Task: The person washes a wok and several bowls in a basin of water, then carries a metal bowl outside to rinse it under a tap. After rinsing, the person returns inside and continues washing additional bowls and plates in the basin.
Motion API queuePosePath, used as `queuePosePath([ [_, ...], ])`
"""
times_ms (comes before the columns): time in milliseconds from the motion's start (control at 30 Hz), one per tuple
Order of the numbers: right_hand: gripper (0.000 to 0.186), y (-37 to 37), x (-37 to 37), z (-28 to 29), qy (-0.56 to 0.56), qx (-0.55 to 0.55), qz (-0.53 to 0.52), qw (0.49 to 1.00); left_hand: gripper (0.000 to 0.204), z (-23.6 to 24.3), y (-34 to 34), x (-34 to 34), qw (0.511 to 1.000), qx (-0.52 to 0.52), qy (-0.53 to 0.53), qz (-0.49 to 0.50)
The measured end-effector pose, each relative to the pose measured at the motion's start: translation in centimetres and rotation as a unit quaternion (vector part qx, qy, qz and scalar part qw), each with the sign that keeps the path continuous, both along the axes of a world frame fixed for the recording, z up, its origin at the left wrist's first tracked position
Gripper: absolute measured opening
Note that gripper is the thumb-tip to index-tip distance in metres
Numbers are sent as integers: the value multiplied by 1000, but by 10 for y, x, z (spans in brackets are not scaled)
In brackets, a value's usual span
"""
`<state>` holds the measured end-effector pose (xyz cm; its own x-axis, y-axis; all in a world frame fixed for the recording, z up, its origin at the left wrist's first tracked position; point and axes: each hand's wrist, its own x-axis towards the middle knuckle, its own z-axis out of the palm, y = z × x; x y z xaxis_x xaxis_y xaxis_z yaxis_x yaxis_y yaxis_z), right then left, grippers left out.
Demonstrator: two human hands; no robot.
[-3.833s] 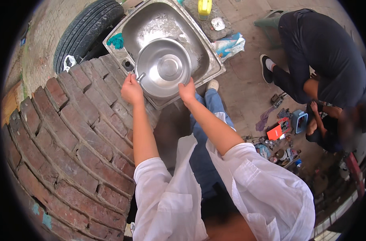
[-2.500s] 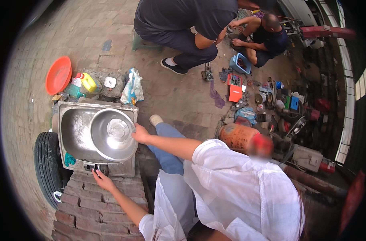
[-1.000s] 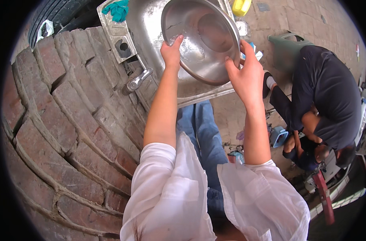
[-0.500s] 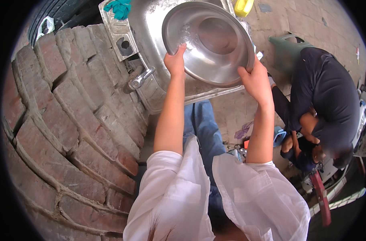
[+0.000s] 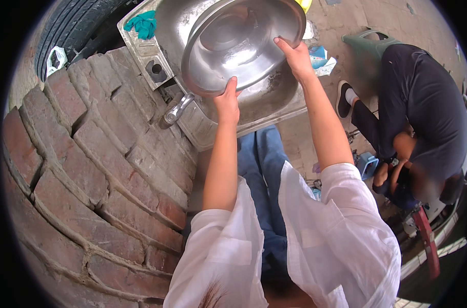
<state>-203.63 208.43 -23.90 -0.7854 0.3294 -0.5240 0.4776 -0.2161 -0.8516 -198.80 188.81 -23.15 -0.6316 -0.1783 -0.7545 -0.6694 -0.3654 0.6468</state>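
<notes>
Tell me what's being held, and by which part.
A shiny metal basin, held by its rim: left grip at the near edge, right grip at the right edge.

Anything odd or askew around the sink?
A teal cloth lies crumpled on the left rim of the sink, and dark blotches stain its inside: untidy. The basin is tipped, but the left hand and right hand grip it. No spill visible.

It looks like an outdoor workshop yard, with a tyre (image 5: pixel 69 41), a steel sink (image 5: pixel 287 90), rough brickwork (image 5: pixel 105 169) and a red metal bar (image 5: pixel 427 244) around paved ground (image 5: pixel 367 15).
</notes>
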Motion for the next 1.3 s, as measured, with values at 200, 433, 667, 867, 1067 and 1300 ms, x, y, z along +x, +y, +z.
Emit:
queuePosePath([
  [200, 77, -78, -17, -16, 15, 278, -141, 950, 37, 58, 20, -6, 990, -138, 35, 23],
  [433, 51, -56, -34, -5, 1, 283, 6, 959, 67, 127, -8, 4, 928, -302, 120, -185],
  [667, 74, -148, 27, 11, -99, 126, 2, 987, 70, 121, 1, 8, 752, -587, 252, -164],
  [867, 47, -98, 11, -4, -27, 188, -22, 982, 69, 154, 2, 11, 770, -542, 243, -231],
  [1067, 64, -151, 38, 34, -118, -69, 11, 991, 71, 103, 4, 24, 748, -574, 286, -168],
  [1300, 54, -109, 11, -6, -80, 139, -27, 987, 74, 137, 6, 16, 794, -519, 239, -207],
])
